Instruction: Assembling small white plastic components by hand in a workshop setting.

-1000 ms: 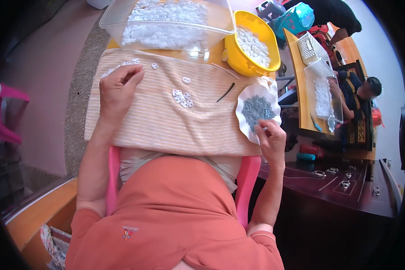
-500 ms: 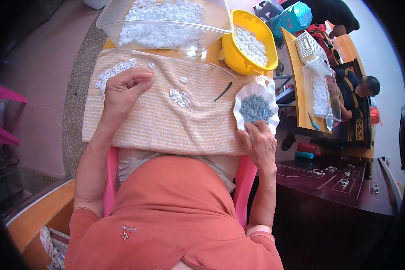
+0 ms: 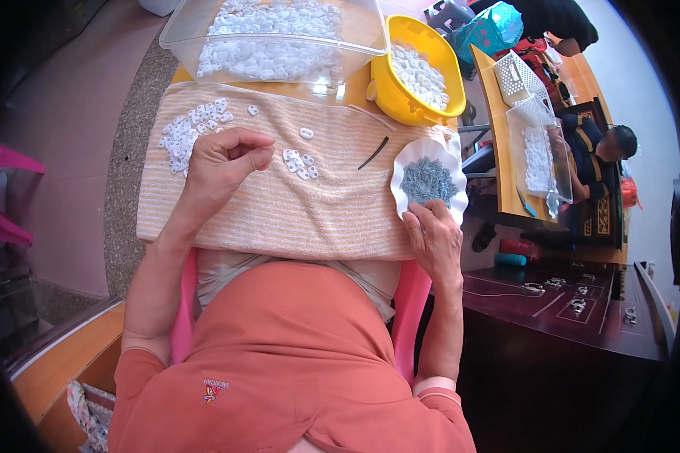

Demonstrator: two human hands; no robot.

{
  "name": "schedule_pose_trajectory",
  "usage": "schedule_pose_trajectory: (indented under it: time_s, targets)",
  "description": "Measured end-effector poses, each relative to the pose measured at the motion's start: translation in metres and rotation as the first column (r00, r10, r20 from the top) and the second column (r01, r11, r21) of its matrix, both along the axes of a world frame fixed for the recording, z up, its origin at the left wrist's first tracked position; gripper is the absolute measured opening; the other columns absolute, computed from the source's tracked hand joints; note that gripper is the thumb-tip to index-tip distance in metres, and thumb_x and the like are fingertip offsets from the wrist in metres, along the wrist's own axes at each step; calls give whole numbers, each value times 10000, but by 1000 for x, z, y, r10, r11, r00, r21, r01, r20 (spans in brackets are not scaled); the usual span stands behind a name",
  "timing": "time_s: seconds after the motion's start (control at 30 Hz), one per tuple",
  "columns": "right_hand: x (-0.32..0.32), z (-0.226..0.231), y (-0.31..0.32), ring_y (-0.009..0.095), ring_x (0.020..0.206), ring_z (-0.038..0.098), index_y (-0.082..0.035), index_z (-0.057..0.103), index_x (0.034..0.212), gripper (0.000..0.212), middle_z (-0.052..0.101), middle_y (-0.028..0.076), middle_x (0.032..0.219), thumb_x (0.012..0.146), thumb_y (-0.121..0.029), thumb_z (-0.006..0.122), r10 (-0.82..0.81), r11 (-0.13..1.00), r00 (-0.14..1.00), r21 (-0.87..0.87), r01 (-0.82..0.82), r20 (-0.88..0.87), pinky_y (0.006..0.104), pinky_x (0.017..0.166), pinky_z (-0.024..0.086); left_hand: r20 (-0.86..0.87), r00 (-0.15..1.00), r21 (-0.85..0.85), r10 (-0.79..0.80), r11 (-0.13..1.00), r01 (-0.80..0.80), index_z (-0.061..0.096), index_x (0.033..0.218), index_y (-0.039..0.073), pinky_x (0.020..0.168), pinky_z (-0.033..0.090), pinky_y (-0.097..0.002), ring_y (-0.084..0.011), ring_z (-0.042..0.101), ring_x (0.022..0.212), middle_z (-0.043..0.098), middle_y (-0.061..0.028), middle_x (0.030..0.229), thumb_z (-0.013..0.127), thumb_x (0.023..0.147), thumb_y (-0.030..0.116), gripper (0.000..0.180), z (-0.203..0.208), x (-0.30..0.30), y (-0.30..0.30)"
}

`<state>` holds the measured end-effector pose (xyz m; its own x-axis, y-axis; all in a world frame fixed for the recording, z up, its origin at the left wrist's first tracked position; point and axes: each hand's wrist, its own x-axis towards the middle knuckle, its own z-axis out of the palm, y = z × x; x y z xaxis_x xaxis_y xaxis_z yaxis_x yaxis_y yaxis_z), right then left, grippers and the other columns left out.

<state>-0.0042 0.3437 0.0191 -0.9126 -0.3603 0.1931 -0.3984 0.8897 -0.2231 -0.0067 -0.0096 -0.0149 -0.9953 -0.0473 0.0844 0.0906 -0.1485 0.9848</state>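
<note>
My left hand hovers over the striped towel, thumb and fingertips pinched together; what they hold, if anything, is hidden. To its left spreads a heap of small white plastic pieces with dark holes. A smaller cluster of such pieces lies to its right, and one single piece sits just beyond that cluster. At the right, my right hand reaches into a white wavy-rimmed dish. Its bent fingertips touch a pile of small grey metal parts, perhaps screws, and are partly hidden.
A clear plastic bin of white pieces stands at the far side, beside a yellow basin of similar pieces. A dark thin strip lies on the towel. Another person sits at a table to the right.
My left hand has moved right and slightly nearer, away from the heap, still pinched. My right hand stays at the dish, its fingers shifted slightly.
</note>
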Motion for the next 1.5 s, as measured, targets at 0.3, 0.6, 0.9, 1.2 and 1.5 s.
schedule_pose_trajectory:
  time_s: [0.3,0.6,0.9,1.2,1.5]
  targets:
    - [-2,-3,-2,311,727,623,-39,675,962,196,608,125,896,889,-218,639,6,999,1000,-51,-6,2,395,646,482,31,1000,-24,2,1000,-2,680,1001,-24,695,529,-205,-83,640,755,686,-50,831,679,847,-9,154,1,2,4]
    - [-2,-4,-3,252,642,614,-28,666,929,188,598,108,860,857,-200,683,0,995,1000,-99,3,28,364,596,475,34,999,-22,-1,1000,1,679,995,-25,686,520,-195,-78,637,752,686,-46,831,682,849,6,149,2,3,6]
    - [8,-17,-9,221,610,600,-24,662,867,125,588,94,801,798,-106,725,-7,991,997,-134,-3,-72,333,544,466,36,998,-15,-58,998,59,678,996,-25,683,517,-193,-75,631,749,685,-47,834,693,845,23,159,11,6,12]
    - [16,-13,-23,235,611,606,1,631,835,74,592,115,787,800,-9,696,39,994,988,-91,-53,-149,318,557,486,81,990,61,-112,992,107,674,942,-27,681,522,-207,-81,629,734,673,-49,796,686,852,25,105,9,8,16]
    - [6,-23,-31,170,695,610,34,621,893,61,627,109,823,848,15,659,94,869,992,-479,-124,-87,273,648,491,165,968,277,-191,950,140,664,1025,-15,697,554,-240,-107,651,763,680,-60,849,683,860,37,174,12,11,21]
